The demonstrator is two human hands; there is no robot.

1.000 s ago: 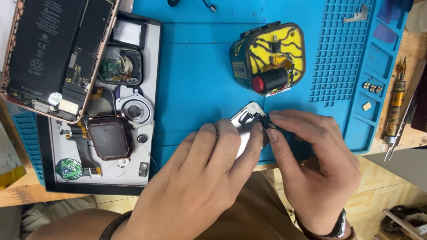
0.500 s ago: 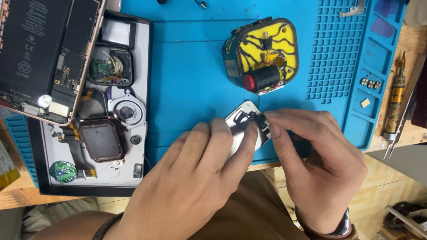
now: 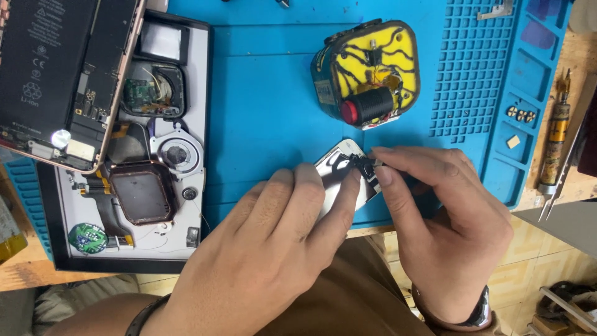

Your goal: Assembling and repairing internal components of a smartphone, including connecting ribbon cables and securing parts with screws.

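Observation:
My left hand [image 3: 267, 255] presses a small shiny silver watch case [image 3: 341, 176] down on the blue repair mat [image 3: 267, 93] near its front edge. My right hand [image 3: 441, 224] pinches a tiny black part [image 3: 362, 163] at the case's upper right corner with thumb and forefinger. The case is mostly hidden under my fingers. Behind the hands lies a rounded yellow module [image 3: 370, 74] with black wiring and a black cylinder with a red end.
A white parts tray [image 3: 180, 205] at the left holds a copper-framed watch body [image 3: 138, 191], round parts and a green disc. An opened phone [image 3: 56, 74] leans over the tray's top. A screwdriver [image 3: 555, 137] and tweezers [image 3: 569, 168] lie on the wooden bench at right.
The view has shifted slightly, so everything sits lower in frame. Both hands stay on the silver case, and the right fingers have closed in tighter on the black part.

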